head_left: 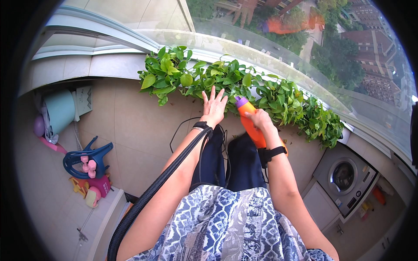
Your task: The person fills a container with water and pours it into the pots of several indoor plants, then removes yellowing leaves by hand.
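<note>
Wrapped around an orange plastic bottle (249, 122) with a purple cap, my right hand (261, 120) holds it tilted, the cap end pointing at the foliage. My left hand (214, 106) is spread with its fingers apart, the fingertips at the lower leaves. Green pothos plants (225, 73) run in a dense row along the window ledge in front of me. Their pots are mostly hidden by leaves. Whether water leaves the bottle I cannot tell. Black straps circle both wrists, and a black braided cable sleeve (156, 186) runs along my left forearm.
A window pane (277, 42) rises behind the plants. At the right stands a front-loading washing machine (343, 176). On the left are a blue plastic stool (88, 155) with pink dumbbells (88, 166) and a light-blue bin (58, 112). Thin black cables (174, 133) hang near my legs.
</note>
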`<act>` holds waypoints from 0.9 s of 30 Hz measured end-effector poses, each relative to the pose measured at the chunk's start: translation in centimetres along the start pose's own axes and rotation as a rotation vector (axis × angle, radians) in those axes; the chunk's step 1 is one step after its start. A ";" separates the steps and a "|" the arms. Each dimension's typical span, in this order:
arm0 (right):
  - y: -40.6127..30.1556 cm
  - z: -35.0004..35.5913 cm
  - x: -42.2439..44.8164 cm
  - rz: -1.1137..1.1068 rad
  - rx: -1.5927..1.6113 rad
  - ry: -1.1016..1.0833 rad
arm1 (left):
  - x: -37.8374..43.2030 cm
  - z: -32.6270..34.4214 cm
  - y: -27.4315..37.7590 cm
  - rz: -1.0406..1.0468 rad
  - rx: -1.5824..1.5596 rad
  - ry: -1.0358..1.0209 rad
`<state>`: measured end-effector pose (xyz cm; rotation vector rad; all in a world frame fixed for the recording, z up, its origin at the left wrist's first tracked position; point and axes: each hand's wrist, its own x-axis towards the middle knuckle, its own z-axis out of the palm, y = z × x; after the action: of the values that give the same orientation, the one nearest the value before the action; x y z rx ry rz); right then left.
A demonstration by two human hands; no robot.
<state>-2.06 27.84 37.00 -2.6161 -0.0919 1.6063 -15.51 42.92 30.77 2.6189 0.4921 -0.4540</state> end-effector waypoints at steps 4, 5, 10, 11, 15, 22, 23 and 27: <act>1.5 1.5 2.2 -0.016 -0.029 0.028 | 0.2 -0.1 0.3 0.015 -0.004 0.002; 1.8 1.8 2.6 -0.027 -0.038 0.044 | 0.3 -0.1 0.4 0.007 -0.014 0.025; 1.2 2.2 2.0 -0.095 -0.005 0.062 | 0.3 0.4 -0.2 0.002 -0.020 0.071; 0.9 2.3 1.8 -0.094 -0.005 0.059 | 0.3 0.5 -0.3 0.010 -0.013 0.053; 0.5 2.2 2.0 -0.060 -0.023 0.035 | 0.0 0.5 -0.2 0.038 -0.003 0.002; 0.1 2.5 2.4 -0.079 -0.078 0.090 | -0.3 0.9 0.1 0.077 0.065 -0.048; 0.0 2.4 2.4 -0.078 -0.079 0.089 | -0.3 1.0 0.1 0.081 0.071 -0.050; -0.6 1.9 2.3 -0.034 -0.091 0.040 | -0.3 1.4 0.1 0.084 0.065 -0.042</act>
<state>-2.75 28.70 34.16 -2.6963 -0.2110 1.5742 -16.05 42.13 29.67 2.6746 0.3575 -0.5050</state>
